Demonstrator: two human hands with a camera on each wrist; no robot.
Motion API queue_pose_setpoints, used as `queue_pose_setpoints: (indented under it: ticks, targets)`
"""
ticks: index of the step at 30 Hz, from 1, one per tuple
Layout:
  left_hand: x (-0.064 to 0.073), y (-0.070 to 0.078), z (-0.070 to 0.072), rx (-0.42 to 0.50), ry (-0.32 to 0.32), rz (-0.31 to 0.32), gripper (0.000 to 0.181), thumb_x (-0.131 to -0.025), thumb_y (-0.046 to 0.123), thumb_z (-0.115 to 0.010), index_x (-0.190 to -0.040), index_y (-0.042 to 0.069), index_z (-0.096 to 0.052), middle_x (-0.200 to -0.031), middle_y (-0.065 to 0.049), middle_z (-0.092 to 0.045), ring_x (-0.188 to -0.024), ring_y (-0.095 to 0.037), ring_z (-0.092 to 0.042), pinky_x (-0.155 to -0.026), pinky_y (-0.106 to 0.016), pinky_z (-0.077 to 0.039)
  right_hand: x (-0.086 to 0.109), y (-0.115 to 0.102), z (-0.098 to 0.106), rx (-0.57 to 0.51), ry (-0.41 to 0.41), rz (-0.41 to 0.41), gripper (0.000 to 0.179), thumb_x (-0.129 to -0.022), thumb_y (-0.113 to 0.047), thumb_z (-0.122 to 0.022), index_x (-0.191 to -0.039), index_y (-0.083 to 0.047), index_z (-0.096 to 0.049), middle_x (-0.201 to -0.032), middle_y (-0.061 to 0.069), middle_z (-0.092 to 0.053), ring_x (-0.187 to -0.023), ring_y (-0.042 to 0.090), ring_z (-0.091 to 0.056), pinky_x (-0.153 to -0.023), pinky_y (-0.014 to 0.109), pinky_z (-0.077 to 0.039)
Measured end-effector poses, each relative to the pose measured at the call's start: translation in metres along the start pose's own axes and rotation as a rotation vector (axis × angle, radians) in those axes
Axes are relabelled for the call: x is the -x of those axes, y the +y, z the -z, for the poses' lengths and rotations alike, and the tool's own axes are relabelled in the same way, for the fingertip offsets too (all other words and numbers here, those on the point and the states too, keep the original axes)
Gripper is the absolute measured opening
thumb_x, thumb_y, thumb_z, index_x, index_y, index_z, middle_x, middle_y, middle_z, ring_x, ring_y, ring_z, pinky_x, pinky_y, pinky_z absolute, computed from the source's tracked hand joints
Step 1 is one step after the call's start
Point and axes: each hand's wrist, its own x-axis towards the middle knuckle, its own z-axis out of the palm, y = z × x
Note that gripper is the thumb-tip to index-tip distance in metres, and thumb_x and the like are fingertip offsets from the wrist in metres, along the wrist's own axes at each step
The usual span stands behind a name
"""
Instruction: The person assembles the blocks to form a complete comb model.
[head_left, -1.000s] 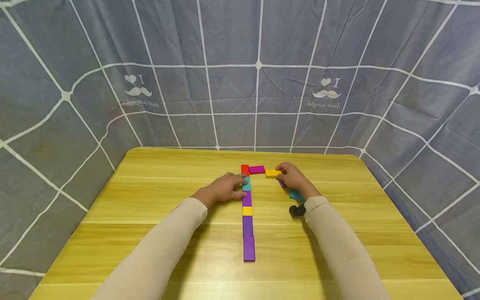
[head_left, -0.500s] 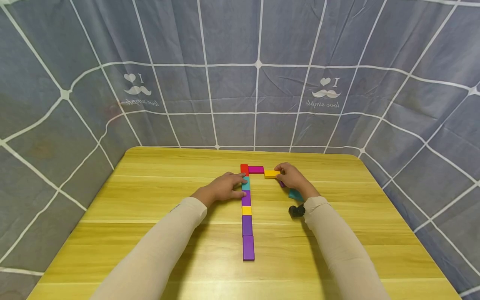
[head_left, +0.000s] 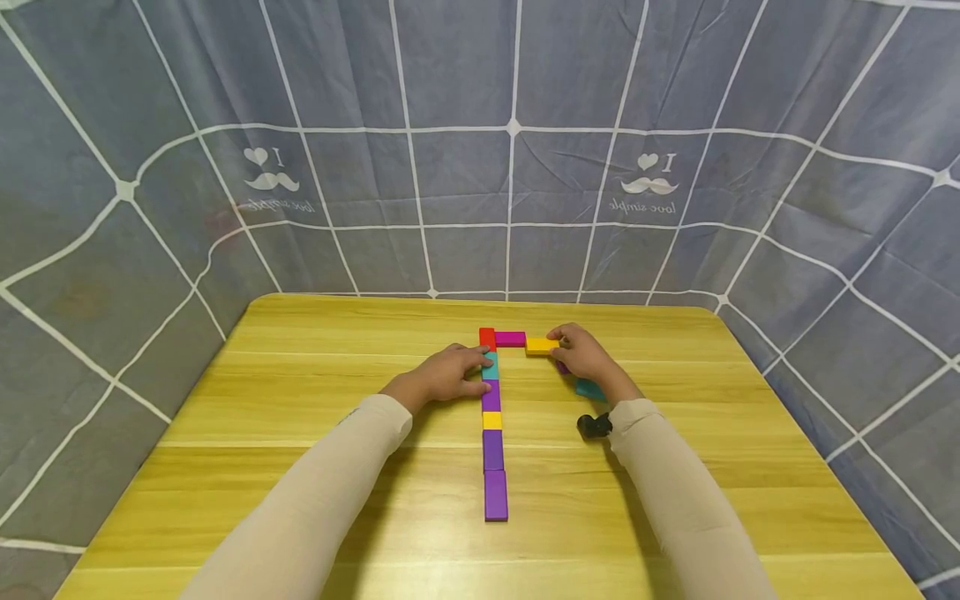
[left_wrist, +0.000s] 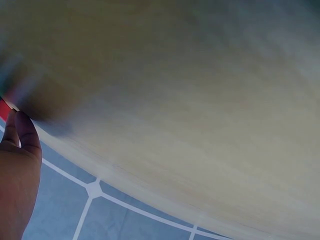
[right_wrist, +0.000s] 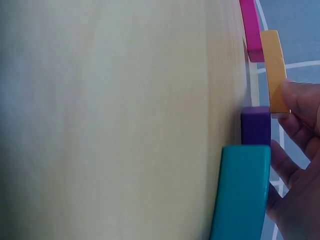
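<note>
My right hand (head_left: 586, 353) pinches a yellow block (head_left: 542, 346) by its right end, thumb and fingertips on it. The right wrist view shows that yellow block (right_wrist: 274, 72) between a magenta block (right_wrist: 251, 32) and a dark purple block (right_wrist: 255, 126), with a teal block (right_wrist: 241, 192) nearer. My left hand (head_left: 451, 374) rests beside a column of blocks, its fingers touching the teal block (head_left: 491, 367) and its thumb at a purple block (head_left: 491, 397). A red block (head_left: 487, 339) tops the column, and the magenta block (head_left: 510, 339) lies against it.
Further down the column lie a short yellow block (head_left: 492, 421) and two purple blocks, the nearest purple block (head_left: 496, 496) at its end. A black object (head_left: 594, 427) shows at the right sleeve's cuff. Behind the wooden table (head_left: 337, 333) hangs a grey curtain (head_left: 465, 183).
The view has shifted very slightly. Both hands keep their places; my right hand still pinches the yellow block, and the blocks show no clear movement.
</note>
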Motion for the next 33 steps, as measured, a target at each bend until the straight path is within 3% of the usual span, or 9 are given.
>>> queue_pose_setpoints:
  ticks: [13,21,33]
  targets:
    - [-0.001,-0.001,0.0,-0.011,-0.007,0.006,0.056,-0.096,0.045,-0.062,-0.143,0.016,-0.054,-0.159,-0.004,-0.034,-0.14,-0.032,-0.036,-0.114,-0.044,-0.031,-0.003,-0.013,-0.011,0.008,0.006,0.11,0.024,-0.097,-0.004,-0.06,-0.12,0.006,-0.061,-0.122,0.021,-0.056,-0.119,0.039,-0.054,-0.105,0.051,-0.042]
    - [-0.002,-0.002,-0.001,-0.005,-0.006,0.009,0.056,-0.096,0.045,-0.061,-0.143,0.016,-0.054,-0.159,-0.004,-0.034,-0.14,-0.031,-0.036,-0.114,-0.043,-0.031,-0.004,-0.022,-0.022,0.014,-0.014,0.112,0.023,-0.097,-0.004,-0.061,-0.118,0.004,-0.062,-0.122,0.019,-0.057,-0.119,0.039,-0.053,-0.106,0.051,-0.04]
    - [0.0,0.001,0.001,-0.005,-0.011,0.009,0.056,-0.096,0.044,-0.062,-0.144,0.015,-0.054,-0.159,-0.005,-0.033,-0.139,-0.032,-0.037,-0.114,-0.045,-0.031,-0.006,-0.025,-0.034,0.085,-0.048,0.093,0.021,-0.096,-0.006,-0.063,-0.116,0.001,-0.064,-0.113,0.014,-0.059,-0.1,0.03,-0.053,-0.098,0.045,-0.045]
